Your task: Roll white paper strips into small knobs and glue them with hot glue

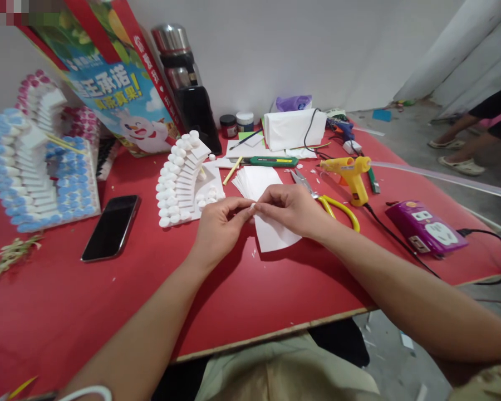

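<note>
My left hand (221, 225) and my right hand (290, 209) meet above the red table, fingertips pinching a small white piece (253, 205) between them. It looks like a rolled bit of paper, mostly covered by the fingers. Under the hands lies a fanned stack of white paper strips (275, 236). Left of it stands a curved white stepped model (183, 189), edged with round white pellets; several loose pellets (209, 196) lie on its base. Scissors with yellow handles (338, 211) rest just right of my right hand.
A yellow glue gun (350, 175), its cord, and a purple power socket (428, 228) are at right. A green utility knife (271, 161) lies behind the paper. At left are a phone (112, 228) and a blue-and-white model (29, 178). A tall flask (177, 55) stands behind.
</note>
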A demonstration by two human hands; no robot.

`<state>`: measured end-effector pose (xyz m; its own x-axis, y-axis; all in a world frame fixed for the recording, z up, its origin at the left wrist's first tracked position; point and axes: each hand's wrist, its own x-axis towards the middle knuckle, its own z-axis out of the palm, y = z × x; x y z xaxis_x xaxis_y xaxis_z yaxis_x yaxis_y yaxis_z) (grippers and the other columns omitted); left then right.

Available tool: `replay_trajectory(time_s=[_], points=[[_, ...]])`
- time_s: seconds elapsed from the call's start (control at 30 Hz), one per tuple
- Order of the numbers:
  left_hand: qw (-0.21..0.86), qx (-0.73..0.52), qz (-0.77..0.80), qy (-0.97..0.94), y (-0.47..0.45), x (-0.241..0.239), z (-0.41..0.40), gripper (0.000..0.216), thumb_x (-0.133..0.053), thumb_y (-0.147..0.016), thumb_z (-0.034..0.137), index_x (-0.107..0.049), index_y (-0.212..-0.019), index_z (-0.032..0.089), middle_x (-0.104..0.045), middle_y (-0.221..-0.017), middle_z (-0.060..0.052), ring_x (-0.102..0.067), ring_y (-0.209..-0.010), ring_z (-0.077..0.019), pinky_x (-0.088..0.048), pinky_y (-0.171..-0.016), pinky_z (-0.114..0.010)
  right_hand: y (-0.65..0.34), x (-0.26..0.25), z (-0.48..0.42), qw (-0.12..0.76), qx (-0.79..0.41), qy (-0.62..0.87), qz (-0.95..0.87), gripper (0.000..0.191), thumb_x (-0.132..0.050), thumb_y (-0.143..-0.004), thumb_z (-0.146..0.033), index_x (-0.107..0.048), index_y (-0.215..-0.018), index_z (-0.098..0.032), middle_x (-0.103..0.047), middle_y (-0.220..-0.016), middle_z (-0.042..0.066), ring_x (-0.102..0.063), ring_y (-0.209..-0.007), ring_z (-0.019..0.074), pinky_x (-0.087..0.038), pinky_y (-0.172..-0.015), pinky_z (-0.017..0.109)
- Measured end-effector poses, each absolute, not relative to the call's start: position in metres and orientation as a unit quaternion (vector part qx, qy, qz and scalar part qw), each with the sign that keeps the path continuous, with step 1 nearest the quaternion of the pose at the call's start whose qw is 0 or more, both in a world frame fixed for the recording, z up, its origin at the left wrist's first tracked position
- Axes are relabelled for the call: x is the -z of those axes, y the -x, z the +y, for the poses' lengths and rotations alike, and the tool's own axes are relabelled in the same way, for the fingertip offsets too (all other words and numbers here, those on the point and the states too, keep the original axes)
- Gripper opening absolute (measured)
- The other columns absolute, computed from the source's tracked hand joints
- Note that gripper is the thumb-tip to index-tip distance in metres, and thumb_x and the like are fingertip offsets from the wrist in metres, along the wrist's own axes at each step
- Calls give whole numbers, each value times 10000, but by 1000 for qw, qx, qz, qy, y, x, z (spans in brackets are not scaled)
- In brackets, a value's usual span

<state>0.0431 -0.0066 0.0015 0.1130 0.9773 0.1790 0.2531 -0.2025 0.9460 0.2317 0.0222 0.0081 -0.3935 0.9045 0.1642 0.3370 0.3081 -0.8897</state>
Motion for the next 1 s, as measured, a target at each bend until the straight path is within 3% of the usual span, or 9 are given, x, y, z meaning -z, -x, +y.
replay_trajectory(time_s=[0.1,0.2,0.33,0.43,0.57,0.67,0.87,1.0], points=[[390,-445,488,-641,-42,-2,-6,115,-719,-888,302,-770,-906,200,-756,-823,-36,-679,-719,-165,-566,-721,-293,-234,-9,26,370,-495,438,-653,345,-812,-785,-472,-656,-740,-168,-641,-653,18,-516,-585,122,-362,-533,251],[381,-462,472,-647,-42,-6,-6,100,-715,-891,291,-745,-912,198,-736,-845,-31,-665,-746,-159,-560,-732,-282,-241,-9,35,384,-622,417,-541,418,-752,-835,-563,-654,-743,-168,-638,-646,23,-506,-537,109,-376,-498,238],[365,-485,432,-667,-42,-13,-7,95,-715,-892,289,-746,-885,199,-729,-891,-44,-668,-802,-175,-565,-737,-291,-244,-6,41,266,-824,328,-377,395,-595,-952,-538,-683,-885,-159,-735,-835,102,-680,-718,200,-546,-673,320],[310,-497,411,-699,-41,-17,-7,53,-711,-897,241,-751,-878,211,-744,-920,-42,-676,-871,-178,-550,-830,-302,-240,-5,37,193,-900,237,-312,374,-457,-1025,-484,-657,-990,-170,-740,-873,103,-705,-783,231,-567,-799,414],[276,-502,418,-705,-37,-14,-4,43,-709,-903,216,-752,-899,219,-753,-938,-32,-677,-904,-174,-535,-881,-307,-234,-9,29,195,-920,187,-284,341,-394,-1054,-415,-632,-1025,-173,-694,-843,75,-676,-788,221,-563,-857,467],[270,-498,431,-703,-34,-10,-1,51,-709,-905,239,-756,-904,219,-755,-938,-32,-676,-917,-181,-533,-886,-311,-232,-11,27,222,-909,201,-290,254,-455,-1042,-345,-630,-990,-169,-601,-772,21,-586,-698,162,-570,-859,424],[286,-493,453,-685,-35,-9,0,82,-724,-892,283,-769,-902,215,-753,-921,-34,-672,-897,-185,-535,-857,-303,-232,-13,27,253,-876,231,-339,211,-622,-977,-373,-623,-927,-169,-509,-732,-13,-464,-627,123,-534,-707,312],[309,-493,460,-670,-36,-9,-1,96,-733,-890,299,-769,-884,210,-748,-896,-28,-676,-871,-175,-533,-847,-289,-232,-17,25,269,-847,250,-385,227,-763,-884,-347,-632,-916,-164,-436,-695,-49,-352,-576,88,-402,-577,234]])
